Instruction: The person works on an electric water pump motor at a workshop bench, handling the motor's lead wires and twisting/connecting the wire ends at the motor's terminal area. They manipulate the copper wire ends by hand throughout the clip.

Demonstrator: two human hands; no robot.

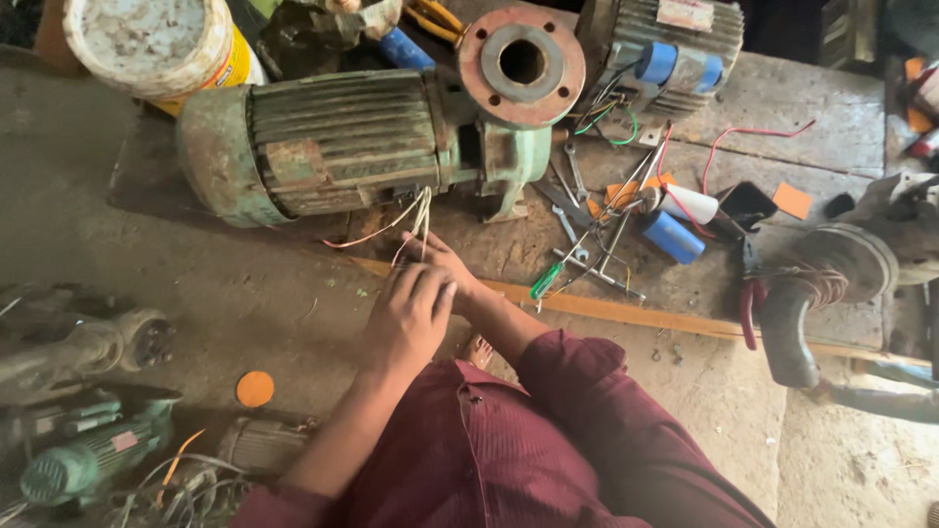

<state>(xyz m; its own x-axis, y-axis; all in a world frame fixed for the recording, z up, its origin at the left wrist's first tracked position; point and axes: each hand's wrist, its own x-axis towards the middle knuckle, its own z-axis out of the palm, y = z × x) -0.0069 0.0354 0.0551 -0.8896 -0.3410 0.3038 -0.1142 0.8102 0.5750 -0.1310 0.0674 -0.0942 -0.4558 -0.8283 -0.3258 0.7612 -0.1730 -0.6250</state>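
My left hand (409, 318) lay over my right hand (445, 269), fingers curled and pressed together around the loose ends of the thin white and red wire leads (419, 217); whether my right fingertips pinched the strands or only steadied them I could not tell, as the left hand covered them. The leads ran straight up and away from my fingers, their long axis pointing from my knuckles to the underside of the old green ribbed electric pump motor (333, 142), which lay on its side across my view, just beyond both hands. Its rusty round flange (521, 64) faced up at the right end. Further right, a blue cylindrical capacitor (673, 237), a green-handled screwdriver (546, 281) and spanners lay on the worn concrete bench (245, 284). A white plastic bucket (147, 44) stood at the motor's left end, its contents crusted and pale.
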